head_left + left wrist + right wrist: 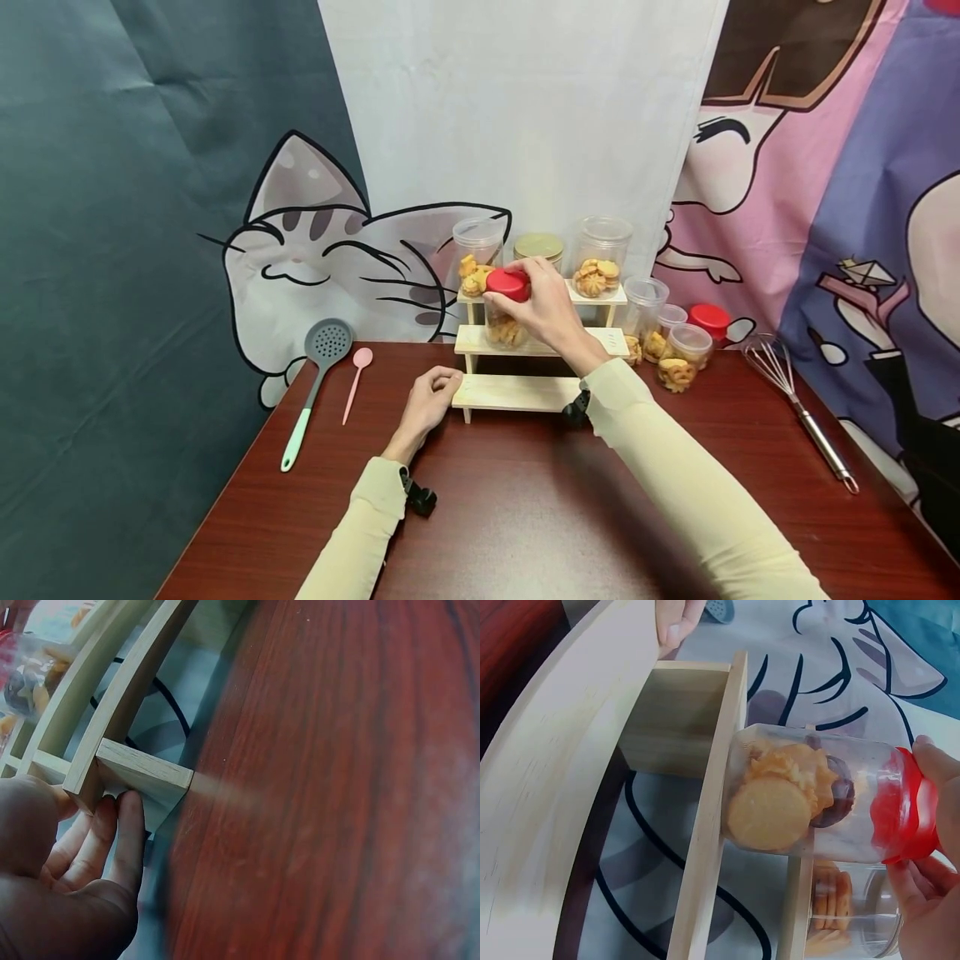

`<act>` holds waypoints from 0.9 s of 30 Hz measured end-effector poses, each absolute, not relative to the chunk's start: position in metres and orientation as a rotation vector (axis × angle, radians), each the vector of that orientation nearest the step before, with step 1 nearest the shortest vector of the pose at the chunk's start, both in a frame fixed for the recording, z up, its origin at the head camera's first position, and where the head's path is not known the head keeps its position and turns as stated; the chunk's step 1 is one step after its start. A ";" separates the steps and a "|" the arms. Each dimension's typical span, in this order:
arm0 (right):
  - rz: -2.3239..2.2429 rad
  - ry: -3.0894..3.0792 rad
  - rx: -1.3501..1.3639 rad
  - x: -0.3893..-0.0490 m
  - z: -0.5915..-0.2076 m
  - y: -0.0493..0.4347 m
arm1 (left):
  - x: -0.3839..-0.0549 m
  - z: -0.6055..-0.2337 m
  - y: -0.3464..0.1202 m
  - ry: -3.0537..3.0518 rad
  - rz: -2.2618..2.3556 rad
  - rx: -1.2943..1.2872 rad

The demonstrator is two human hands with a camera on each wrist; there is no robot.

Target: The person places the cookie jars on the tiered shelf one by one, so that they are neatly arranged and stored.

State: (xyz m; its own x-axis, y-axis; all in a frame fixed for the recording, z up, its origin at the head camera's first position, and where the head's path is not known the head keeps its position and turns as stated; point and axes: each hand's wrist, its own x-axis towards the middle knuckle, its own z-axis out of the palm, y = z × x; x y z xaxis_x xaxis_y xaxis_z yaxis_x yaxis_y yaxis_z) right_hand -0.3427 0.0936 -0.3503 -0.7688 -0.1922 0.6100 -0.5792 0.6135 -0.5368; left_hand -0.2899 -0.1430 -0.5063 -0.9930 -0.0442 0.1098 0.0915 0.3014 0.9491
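Note:
My right hand (547, 304) grips the red lid (507, 285) of a clear jar of cookies (787, 791). The jar is upright at the left part of the middle tier of a three-tier wooden rack (517, 392), its base at the board. Down at the rack's lowest tier, my left hand (429, 402) holds the left end, thumb above and fingertips against the underside and leg in the left wrist view. On the top tier are a clear-lidded cookie jar (477, 254), a jar with a yellowish lid (538, 247), partly hidden, and another clear-lidded cookie jar (600, 258).
Right of the rack stand several more cookie jars (678, 358), one with a red lid (708, 320). A whisk (798, 408) lies at the right. Left of the rack lie a slotted skimmer (318, 375) and a pink spoon (357, 383). A printed cloth hangs behind the table (480, 517).

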 end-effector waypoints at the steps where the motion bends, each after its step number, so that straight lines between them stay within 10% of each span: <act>1: 1.028 -2.337 0.611 -0.342 -0.351 0.094 | -0.290 -0.507 -0.143 -2.442 -1.784 -0.044; 27: 1.155 -2.140 0.474 -0.294 -0.378 0.200 | -0.290 -0.507 -0.143 -2.422 -1.820 -0.068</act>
